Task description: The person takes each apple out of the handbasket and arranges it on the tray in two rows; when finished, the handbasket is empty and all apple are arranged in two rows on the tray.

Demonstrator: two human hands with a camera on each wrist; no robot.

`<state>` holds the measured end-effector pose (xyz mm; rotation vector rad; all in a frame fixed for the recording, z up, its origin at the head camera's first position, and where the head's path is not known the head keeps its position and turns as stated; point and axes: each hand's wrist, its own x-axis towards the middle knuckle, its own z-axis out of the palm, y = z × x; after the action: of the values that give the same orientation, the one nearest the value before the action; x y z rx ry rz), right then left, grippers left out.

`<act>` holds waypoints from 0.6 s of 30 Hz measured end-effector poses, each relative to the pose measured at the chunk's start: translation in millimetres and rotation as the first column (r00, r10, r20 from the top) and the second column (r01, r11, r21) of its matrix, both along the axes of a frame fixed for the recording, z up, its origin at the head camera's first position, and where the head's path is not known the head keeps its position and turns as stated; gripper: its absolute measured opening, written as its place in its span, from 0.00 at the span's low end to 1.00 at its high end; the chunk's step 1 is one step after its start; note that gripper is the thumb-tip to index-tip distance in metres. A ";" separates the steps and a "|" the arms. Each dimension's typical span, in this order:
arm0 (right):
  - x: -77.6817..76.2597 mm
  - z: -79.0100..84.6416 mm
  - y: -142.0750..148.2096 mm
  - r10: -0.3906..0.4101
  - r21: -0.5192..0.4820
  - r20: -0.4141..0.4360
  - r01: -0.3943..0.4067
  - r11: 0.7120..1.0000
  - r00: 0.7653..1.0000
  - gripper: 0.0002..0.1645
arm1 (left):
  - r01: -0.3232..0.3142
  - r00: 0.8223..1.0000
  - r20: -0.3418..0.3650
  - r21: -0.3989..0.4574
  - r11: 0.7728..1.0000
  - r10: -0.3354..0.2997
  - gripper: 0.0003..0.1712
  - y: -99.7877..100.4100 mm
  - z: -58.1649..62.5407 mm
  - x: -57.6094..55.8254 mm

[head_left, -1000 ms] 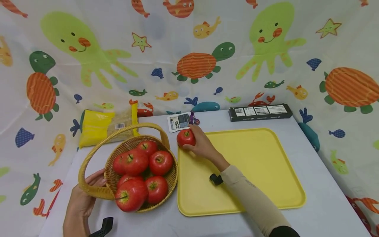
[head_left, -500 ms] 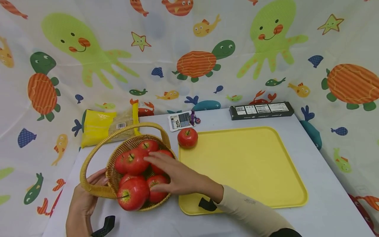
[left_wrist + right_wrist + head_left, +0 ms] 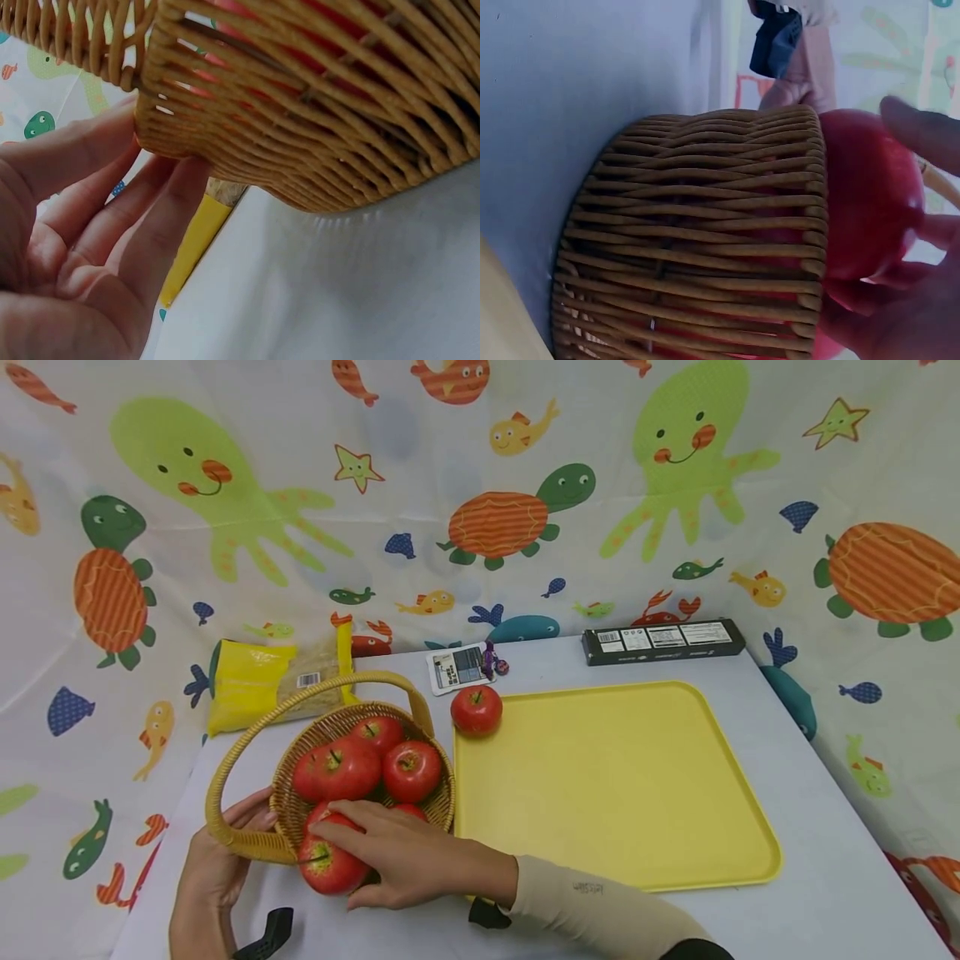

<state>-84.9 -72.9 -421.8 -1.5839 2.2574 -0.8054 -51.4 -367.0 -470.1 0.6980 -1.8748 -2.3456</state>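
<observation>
A wicker basket with an arched handle stands on the left of the table, filled with several red apples. At its left side, my left hand holds the basket by the wall near the handle's base; the left wrist view shows thumb and fingertips on the wicker. My right hand reaches over the front rim, its fingers and thumb curved round the front apple. That apple bulges above the rim in the right wrist view. Another apple sits on the far left corner of the yellow tray.
Behind the basket leans a yellow bag with a see-through part. A white packet and small purple-wrapped items lie behind the tray. A long black box is at the back right. A patterned cloth hangs behind.
My right hand has let go of an apple on the tray's far left corner, then moved back and down to the front apple in the basket. The left hand has stayed at the basket.
</observation>
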 end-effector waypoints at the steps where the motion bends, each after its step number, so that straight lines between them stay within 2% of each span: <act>1: 0.5 -0.7 -1.0 -0.009 0.006 -0.005 0.009 1.000 1.000 0.53 | 0.003 1.000 -0.004 -0.001 1.000 -0.003 0.20 0.0 -0.1 0.5; 8: 2.4 -5.4 -5.4 -0.051 0.000 -0.021 0.051 0.999 0.998 0.52 | -0.008 1.000 0.003 -0.003 1.000 0.008 0.21 1.0 1.3 0.2; 15: 1.3 -10.7 -9.5 -0.061 -0.080 -0.018 0.059 0.995 0.998 0.53 | -0.017 1.000 0.006 -0.007 1.000 0.017 0.21 2.3 2.3 -0.3; 18: 0.6 -10.4 -8.4 -0.065 -0.119 0.025 0.067 0.991 0.998 0.52 | -0.015 1.000 0.000 0.001 1.000 0.015 0.21 2.1 2.2 0.2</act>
<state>-84.3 -81.3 -432.2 -1.5506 2.2971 -0.9877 -51.2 -364.9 -467.9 0.7098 -1.8612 -2.3379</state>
